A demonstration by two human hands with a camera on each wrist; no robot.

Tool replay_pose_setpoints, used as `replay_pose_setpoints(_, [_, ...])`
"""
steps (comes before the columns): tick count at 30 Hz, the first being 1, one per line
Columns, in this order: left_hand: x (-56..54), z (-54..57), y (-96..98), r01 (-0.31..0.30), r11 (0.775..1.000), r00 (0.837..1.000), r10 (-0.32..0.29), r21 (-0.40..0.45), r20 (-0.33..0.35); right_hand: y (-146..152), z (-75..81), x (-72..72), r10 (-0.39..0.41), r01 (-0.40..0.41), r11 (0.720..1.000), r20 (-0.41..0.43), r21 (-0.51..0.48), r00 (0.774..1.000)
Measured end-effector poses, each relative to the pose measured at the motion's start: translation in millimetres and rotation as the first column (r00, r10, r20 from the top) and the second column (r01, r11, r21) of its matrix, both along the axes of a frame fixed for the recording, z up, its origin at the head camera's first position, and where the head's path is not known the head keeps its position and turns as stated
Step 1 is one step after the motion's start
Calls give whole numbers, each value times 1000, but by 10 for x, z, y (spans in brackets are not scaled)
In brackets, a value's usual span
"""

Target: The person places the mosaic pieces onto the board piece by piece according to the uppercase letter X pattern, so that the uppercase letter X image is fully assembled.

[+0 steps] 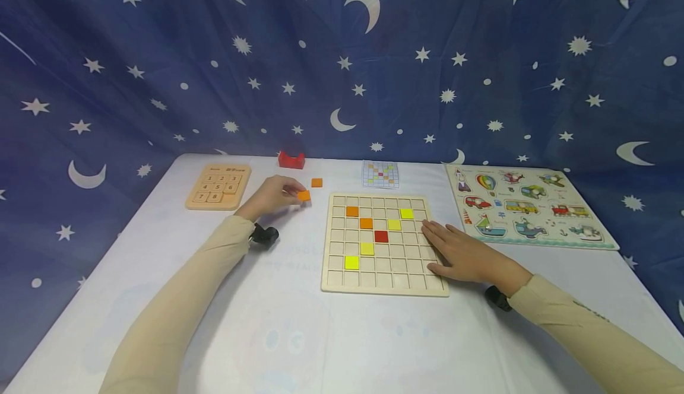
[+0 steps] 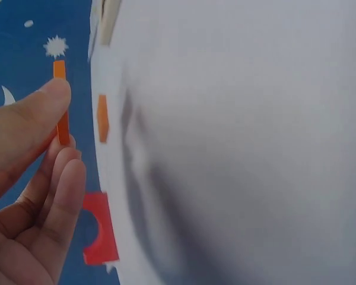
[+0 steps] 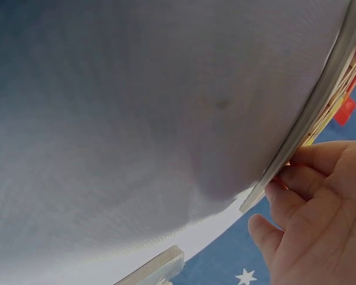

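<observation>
Between its thumb and fingers my left hand point(image 1: 276, 195) pinches a small orange square tile point(image 1: 303, 196); the left wrist view shows this tile point(image 2: 63, 127) edge-on. A second orange tile point(image 1: 317, 183) lies on the table just beyond it. To the right is a wooden grid board point(image 1: 392, 284) bearing a red tile point(image 1: 381, 237), two orange tiles and several yellow tiles point(image 1: 367, 248) in diagonal lines. My right hand point(image 1: 461, 254) rests along the board's right edge with its fingers extended, the fingertips over the rim.
A red notched holder point(image 1: 291, 160) and a printed pattern card point(image 1: 380, 174) lie at the back. At left is a wooden number puzzle point(image 1: 218, 187); at right, a vehicle picture puzzle point(image 1: 526, 207). A blue starry curtain point(image 1: 342, 56) hangs behind the white table point(image 1: 299, 334).
</observation>
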State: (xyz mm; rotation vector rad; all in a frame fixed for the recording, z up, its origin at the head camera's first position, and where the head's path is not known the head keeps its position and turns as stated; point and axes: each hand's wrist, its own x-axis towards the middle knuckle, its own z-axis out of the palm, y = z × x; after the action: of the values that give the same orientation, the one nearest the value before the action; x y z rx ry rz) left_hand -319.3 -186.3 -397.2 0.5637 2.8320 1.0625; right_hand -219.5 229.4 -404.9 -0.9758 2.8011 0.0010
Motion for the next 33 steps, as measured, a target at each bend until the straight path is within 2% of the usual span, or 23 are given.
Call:
replay_pose_setpoints(7, [61,82,166,53,998,999,-52,36,-13,-1,-3,-2,-7,7,1000,0,3,1000])
replay_pose_setpoints(15, [148,178,418,79,996,997,-80,38,21,-2,0,5,-8,8,1000,4,-4,1000])
replay_pose_setpoints(24, [227,194,720,161,986,987,-162,43,24,-2,-5,3,-11,11,1000,4,-2,1000])
replay_pose_setpoints(29, [281,201,879,178,983,981,-181,54,65,-1,-3,4,-13,13,1000,7,-5,1000])
replay_pose_setpoints(33, [327,200,1003,203,978,977,-205,41,57,2,-10,0,-12,12,1000,6,-3,1000])
